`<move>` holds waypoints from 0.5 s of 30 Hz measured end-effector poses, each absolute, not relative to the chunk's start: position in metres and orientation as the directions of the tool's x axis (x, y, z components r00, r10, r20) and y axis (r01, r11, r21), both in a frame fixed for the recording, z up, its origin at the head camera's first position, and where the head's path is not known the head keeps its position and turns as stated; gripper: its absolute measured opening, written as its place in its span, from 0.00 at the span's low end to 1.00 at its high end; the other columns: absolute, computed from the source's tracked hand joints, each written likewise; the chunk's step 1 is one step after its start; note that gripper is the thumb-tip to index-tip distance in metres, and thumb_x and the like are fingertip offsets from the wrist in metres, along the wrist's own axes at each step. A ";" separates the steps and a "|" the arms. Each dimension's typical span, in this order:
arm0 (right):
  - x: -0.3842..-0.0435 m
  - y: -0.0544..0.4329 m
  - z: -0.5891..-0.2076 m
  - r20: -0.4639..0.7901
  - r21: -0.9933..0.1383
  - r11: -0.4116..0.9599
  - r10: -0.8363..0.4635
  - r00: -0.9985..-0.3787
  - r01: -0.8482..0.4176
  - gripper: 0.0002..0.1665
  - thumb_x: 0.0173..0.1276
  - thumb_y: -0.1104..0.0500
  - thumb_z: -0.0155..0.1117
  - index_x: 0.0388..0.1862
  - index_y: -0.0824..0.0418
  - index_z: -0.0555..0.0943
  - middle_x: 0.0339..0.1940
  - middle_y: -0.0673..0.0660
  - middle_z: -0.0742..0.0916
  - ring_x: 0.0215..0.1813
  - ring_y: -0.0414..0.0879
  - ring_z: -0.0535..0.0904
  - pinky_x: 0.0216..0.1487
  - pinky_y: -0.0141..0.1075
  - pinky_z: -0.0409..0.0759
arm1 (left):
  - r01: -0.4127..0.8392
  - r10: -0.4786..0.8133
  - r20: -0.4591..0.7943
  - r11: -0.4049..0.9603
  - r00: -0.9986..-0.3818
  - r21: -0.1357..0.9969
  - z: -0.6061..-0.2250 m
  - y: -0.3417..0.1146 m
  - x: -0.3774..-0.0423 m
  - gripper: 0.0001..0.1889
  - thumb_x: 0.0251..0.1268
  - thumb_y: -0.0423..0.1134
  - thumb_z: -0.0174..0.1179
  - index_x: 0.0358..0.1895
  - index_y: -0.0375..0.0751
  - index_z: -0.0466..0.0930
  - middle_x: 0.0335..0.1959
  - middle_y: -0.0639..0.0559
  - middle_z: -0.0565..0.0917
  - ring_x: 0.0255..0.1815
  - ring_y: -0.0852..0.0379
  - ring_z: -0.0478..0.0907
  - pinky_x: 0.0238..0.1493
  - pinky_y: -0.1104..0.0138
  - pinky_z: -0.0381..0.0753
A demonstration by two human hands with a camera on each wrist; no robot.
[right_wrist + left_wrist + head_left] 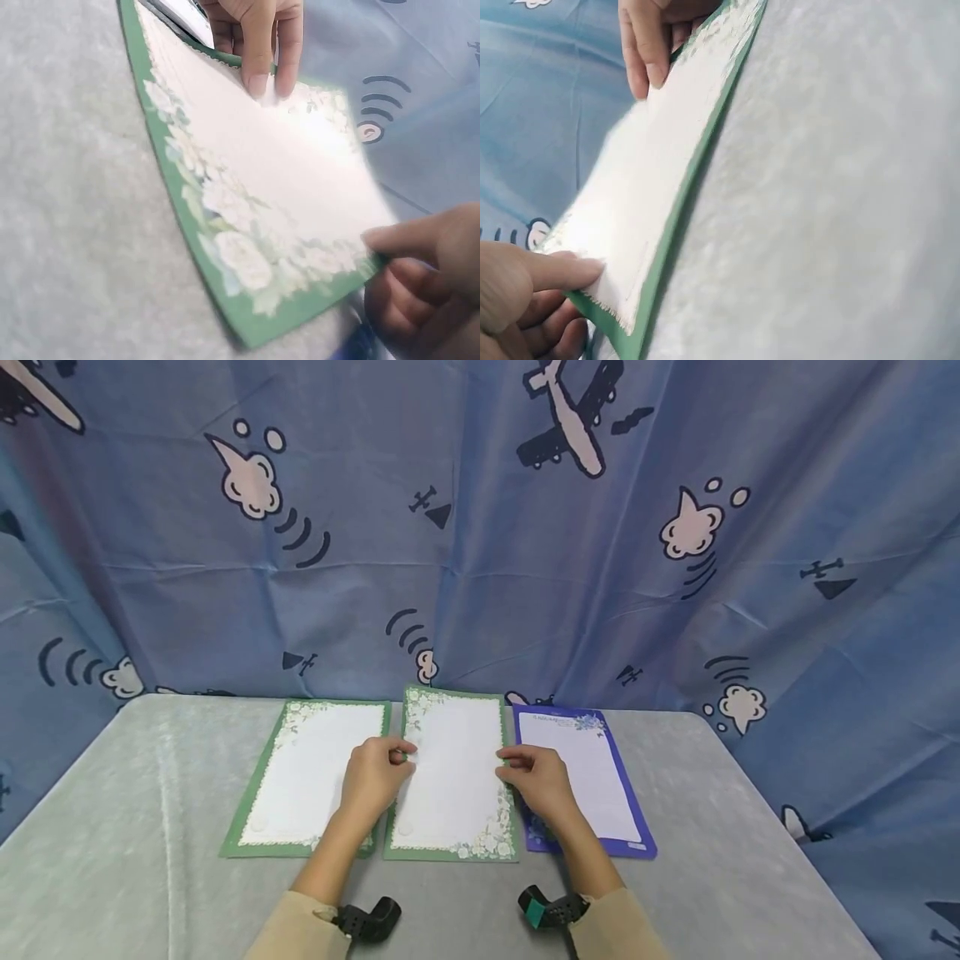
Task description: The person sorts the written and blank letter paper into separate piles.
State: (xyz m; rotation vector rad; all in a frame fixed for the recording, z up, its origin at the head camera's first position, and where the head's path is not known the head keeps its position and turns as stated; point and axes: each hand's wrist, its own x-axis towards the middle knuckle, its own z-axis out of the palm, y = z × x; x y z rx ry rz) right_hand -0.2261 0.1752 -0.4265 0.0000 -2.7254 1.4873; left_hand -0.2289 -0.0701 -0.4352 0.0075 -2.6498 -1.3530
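Both hands hold a green-bordered sheet of decorated paper [453, 777] by its long sides, in the middle of the head view. White flowers fill its upper left and lower right corners around a blank white centre. My left hand [372, 777] pinches the left edge, thumb on top and other fingers curled beneath, as the left wrist view shows. On the opposite edge my right hand [542, 781] pinches the paper the same way. The near edge of the sheet lies close over the table cloth. The right wrist view shows the flowered corner [240, 259] near that hand.
A similar green-bordered sheet [300, 777] lies to the left, partly behind the left forearm. On the right is a purple-bordered sheet [592, 768] with blue flowers, partly covered by the right arm. Grey cloth [97, 827] covers the table; a blue patterned curtain [480, 527] hangs behind it.
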 end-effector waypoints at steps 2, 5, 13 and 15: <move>-0.227 0.174 -0.427 0.029 -0.850 0.527 0.027 -0.999 -0.011 0.11 0.64 0.64 0.71 0.46 0.61 0.89 0.40 0.59 0.89 0.37 0.44 0.82 0.35 0.31 0.81 | 0.076 -0.074 0.148 0.593 -0.986 0.802 -0.434 -0.072 -0.229 0.08 0.58 0.28 0.68 0.41 0.39 0.90 0.27 0.50 0.84 0.26 0.57 0.73 0.30 0.67 0.71; -0.227 0.174 -0.428 0.022 -0.856 0.517 0.034 -0.999 -0.001 0.10 0.64 0.63 0.72 0.45 0.60 0.90 0.37 0.58 0.90 0.32 0.42 0.82 0.33 0.31 0.81 | 0.079 -0.062 0.144 0.596 -0.988 0.799 -0.432 -0.076 -0.229 0.09 0.58 0.29 0.69 0.42 0.40 0.90 0.30 0.50 0.86 0.29 0.57 0.76 0.33 0.66 0.74; -0.227 0.173 -0.425 -0.007 -0.911 0.412 0.033 -0.999 0.020 0.11 0.69 0.64 0.67 0.49 0.61 0.88 0.39 0.61 0.91 0.25 0.44 0.80 0.30 0.33 0.80 | 0.067 -0.048 0.111 0.541 -0.993 0.838 -0.423 -0.084 -0.230 0.11 0.63 0.30 0.66 0.48 0.39 0.89 0.40 0.44 0.88 0.42 0.51 0.85 0.43 0.60 0.84; -0.227 0.172 -0.424 -0.015 -0.920 0.390 0.034 -0.999 0.027 0.12 0.69 0.64 0.67 0.50 0.61 0.88 0.40 0.61 0.90 0.26 0.43 0.80 0.30 0.32 0.80 | 0.068 -0.039 0.104 0.530 -0.994 0.845 -0.421 -0.088 -0.230 0.12 0.64 0.30 0.66 0.50 0.38 0.88 0.43 0.43 0.88 0.45 0.49 0.85 0.45 0.59 0.85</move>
